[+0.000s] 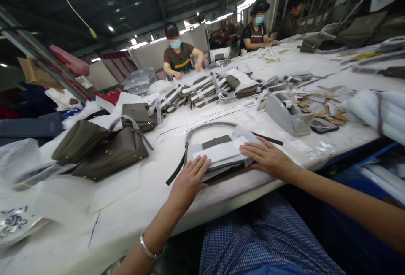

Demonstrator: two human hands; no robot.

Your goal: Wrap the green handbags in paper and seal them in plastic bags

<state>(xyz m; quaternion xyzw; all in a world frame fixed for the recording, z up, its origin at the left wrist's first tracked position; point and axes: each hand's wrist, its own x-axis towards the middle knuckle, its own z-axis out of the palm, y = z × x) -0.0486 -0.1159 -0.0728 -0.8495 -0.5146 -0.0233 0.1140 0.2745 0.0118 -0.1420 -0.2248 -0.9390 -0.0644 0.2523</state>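
A dark olive handbag point(221, 166) lies flat on the white table in front of me, its wrapped handle point(209, 125) arching away from me. White paper point(220, 152) covers much of its upper face. On the bag's left end rests my left hand point(190, 178), fingers stretched out and flat. My right hand point(268, 157) lies on the right end, fingers extended over the paper and a clear strip of film or tape. Neither hand is closed round anything. A dark strap end sticks out on each side of the bag.
Several olive handbags point(110, 152) are heaped at the left. A grey tape dispenser point(286, 114) and a dark phone point(324, 125) stand to the right, near cardboard scraps point(329, 108). Stacked wrapped bags point(205, 89) lie farther back, before a masked co-worker point(182, 57).
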